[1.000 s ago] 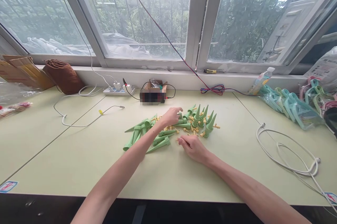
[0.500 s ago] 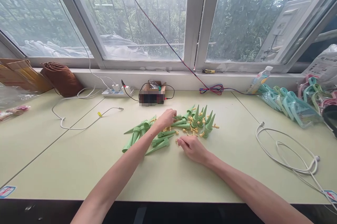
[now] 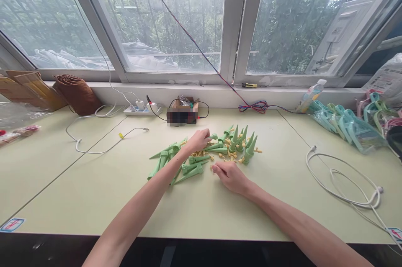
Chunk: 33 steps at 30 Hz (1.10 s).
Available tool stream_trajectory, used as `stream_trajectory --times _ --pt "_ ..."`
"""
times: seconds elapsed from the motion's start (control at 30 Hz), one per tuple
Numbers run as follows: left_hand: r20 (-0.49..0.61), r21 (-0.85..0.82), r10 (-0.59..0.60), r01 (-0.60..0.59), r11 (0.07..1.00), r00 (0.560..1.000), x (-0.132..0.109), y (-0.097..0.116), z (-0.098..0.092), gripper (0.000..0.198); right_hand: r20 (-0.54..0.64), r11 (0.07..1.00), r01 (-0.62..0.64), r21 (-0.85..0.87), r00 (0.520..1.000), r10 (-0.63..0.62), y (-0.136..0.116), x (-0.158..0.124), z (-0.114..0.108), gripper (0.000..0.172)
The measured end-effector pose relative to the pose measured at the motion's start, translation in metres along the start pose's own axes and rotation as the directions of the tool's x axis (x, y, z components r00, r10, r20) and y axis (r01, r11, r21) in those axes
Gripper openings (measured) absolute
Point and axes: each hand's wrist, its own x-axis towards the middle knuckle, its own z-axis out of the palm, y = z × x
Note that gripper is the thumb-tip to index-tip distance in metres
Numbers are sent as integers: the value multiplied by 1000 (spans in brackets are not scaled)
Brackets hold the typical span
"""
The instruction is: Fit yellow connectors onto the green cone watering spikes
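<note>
A heap of green plastic cone spikes (image 3: 191,162) lies mid-table, some flat, a few upright (image 3: 241,143). Small yellow valve pieces (image 3: 230,155) are scattered among them. My left hand (image 3: 197,140) reaches into the heap with fingers curled around a green spike lying there. My right hand (image 3: 230,175) rests on the table just in front of the heap, fingers pinched together on something small that I cannot make out.
A pale green table (image 3: 94,191) runs under a window. At the back stand a power strip (image 3: 141,109), a small box with wires (image 3: 182,114) and a brown pouch (image 3: 77,93). A white cable (image 3: 342,183) coils at right, beside bagged teal clips (image 3: 348,127).
My left hand has drawn back slightly and closed its fingers within the heap. My right hand has stayed in place.
</note>
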Motion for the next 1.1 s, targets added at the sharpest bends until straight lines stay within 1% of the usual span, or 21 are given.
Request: stream_trajectory --times 0.13,0.2,0.27,0.33,0.37,0.43,0.5,0.53,0.63,0.67,0.73,0.77,0.8,0.83,0.87,0.97,1.03,1.1 --pt "-62 -18 -9 8 1000 998 -11 7 -11 12 -24 1000 7 -2 1000 -7 1 0 0 40" --pt "-107 -60 15 -22 998 994 -22 11 -18 13 -83 1000 6 -8 996 -7 0 0 0 38" --pt "-136 -127 34 -52 991 990 -38 15 -24 17 -192 1000 -27 6 981 28 -2 1 -1 31" --pt "-111 -227 52 -76 971 993 -55 18 -27 21 -303 997 -62 39 950 71 -3 1 -3 21" --pt "-82 -279 66 -87 956 994 -63 19 -27 23 -343 996 -69 50 936 82 -4 1 -3 20" --pt "-34 -364 95 -101 926 995 -77 22 -26 25 -376 997 -66 43 923 77 -4 1 -4 31" --pt "3 -438 125 -111 892 992 -87 25 -23 25 -360 998 -56 9 931 56 -3 0 -4 42" --pt "17 -474 135 -111 874 991 -90 27 -22 26 -344 999 -49 -10 938 43 -3 0 -3 43" --pt "81 -600 146 -68 797 986 -95 29 -21 32 -316 998 -29 -54 949 10 -1 0 -2 35" --pt "102 -654 152 -49 755 983 -96 28 -22 38 -318 998 -30 -57 948 10 0 0 -2 32" --pt "124 -778 190 -23 628 974 -96 26 -22 56 -336 998 -42 -49 942 24 0 1 -3 31" --pt "116 -828 213 -24 561 970 -96 24 -22 63 -347 998 -51 -45 937 32 0 1 -4 31" --pt "92 -861 226 -37 507 970 -96 22 -21 65 -355 997 -57 -43 934 38 -1 1 -4 30" --pt "59 -876 221 -56 478 973 -97 20 -20 62 -360 997 -61 -44 932 41 -1 1 -5 30" --pt "24 -875 201 -76 477 979 -97 19 -17 56 -361 997 -61 -45 932 41 -1 1 -5 30" --pt "-61 -816 125 -121 565 990 -99 19 -7 38 -339 999 -47 -28 940 34 -2 0 -5 32" --pt "-107 -767 112 -154 623 988 -100 21 -1 28 -313 1000 -21 -12 950 16 -3 -1 -5 34" --pt "-159 -722 115 -195 664 981 -101 22 2 23 -292 1000 2 -8 956 -4 -4 -1 -4 36"
